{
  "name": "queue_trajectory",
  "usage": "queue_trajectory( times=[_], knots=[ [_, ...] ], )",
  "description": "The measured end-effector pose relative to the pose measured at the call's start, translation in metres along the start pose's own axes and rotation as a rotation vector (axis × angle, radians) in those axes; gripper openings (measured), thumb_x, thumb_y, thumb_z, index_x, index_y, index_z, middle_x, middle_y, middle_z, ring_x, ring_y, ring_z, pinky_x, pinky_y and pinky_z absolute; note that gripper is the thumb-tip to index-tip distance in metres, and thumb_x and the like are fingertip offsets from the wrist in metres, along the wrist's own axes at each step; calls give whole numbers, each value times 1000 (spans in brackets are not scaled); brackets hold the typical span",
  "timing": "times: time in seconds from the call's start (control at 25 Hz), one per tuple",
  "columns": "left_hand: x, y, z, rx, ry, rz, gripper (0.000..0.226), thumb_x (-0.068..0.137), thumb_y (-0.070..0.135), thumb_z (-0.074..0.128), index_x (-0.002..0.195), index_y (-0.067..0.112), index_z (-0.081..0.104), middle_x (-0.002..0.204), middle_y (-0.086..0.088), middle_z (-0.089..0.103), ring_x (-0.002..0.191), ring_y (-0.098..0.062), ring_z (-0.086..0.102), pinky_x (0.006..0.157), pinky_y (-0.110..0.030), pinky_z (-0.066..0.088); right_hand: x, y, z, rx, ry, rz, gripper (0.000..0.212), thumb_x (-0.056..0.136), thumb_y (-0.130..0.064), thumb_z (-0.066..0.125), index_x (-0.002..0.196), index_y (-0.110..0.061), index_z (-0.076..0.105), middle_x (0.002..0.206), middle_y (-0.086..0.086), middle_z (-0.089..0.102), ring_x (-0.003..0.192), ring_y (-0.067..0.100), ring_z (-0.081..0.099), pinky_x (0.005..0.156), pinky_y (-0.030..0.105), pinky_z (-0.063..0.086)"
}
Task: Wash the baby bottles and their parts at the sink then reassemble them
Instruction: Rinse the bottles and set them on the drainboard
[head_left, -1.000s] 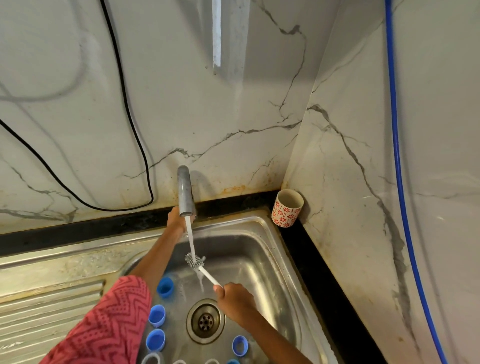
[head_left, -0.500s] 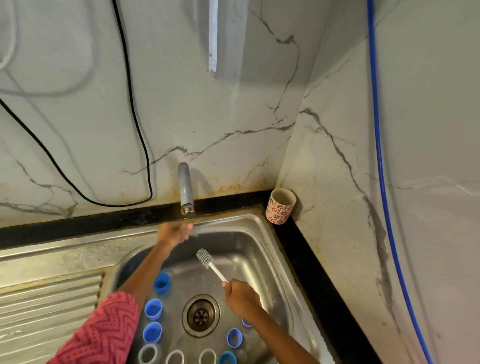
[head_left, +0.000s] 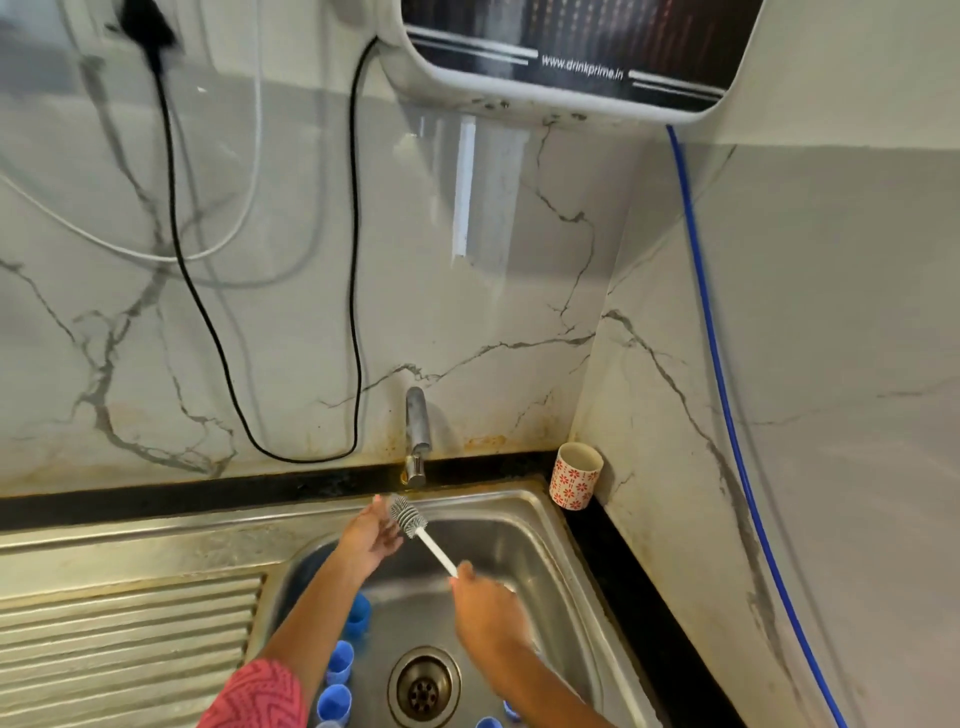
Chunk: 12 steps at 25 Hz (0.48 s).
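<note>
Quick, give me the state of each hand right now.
Left hand: open, fingers spread beside the brush head, holding nothing.
Right hand: closed around the handle of the bottle brush.

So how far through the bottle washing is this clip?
Early. Done: nothing visibly reassembled; no water runs from the tap. In hand: the right hand grips the bottle brush, its head beside the open left hand. Left: blue parts lie loose in the sink.

My right hand (head_left: 485, 608) is motion-blurred, hiding its grip on the brush handle (head_left: 435, 552). Below it, blue caps (head_left: 333, 702) run off the bottom edge.
</note>
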<state>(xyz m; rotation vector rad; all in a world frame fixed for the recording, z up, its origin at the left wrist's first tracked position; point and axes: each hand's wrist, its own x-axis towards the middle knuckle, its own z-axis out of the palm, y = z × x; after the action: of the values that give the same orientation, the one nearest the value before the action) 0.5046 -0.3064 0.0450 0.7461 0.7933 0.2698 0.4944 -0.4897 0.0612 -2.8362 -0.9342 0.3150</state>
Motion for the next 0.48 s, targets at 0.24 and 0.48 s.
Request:
queue_trajectory(
  times=[0.24, 0.48],
  knots=[
    [-27, 23, 18, -269, -190, 46, 26, 102, 8, 27, 123, 13, 42, 89, -9, 52, 80, -21, 55, 74, -34, 48, -22, -23, -4, -45, 126, 43, 25, 105, -22, 24, 120, -9, 40, 111, 12, 65, 103, 29, 65, 83, 35, 51],
    [-34, 7, 6, -128, -341, 5, 28, 103, 18, 29, 118, 4, 48, 92, -7, 53, 84, -18, 55, 71, -29, 46, -42, -28, -16, 364, 19, 90, 40, 103, -36, 25, 98, -14, 58, 90, 10, 64, 78, 23, 63, 64, 30, 48]
  ],
)
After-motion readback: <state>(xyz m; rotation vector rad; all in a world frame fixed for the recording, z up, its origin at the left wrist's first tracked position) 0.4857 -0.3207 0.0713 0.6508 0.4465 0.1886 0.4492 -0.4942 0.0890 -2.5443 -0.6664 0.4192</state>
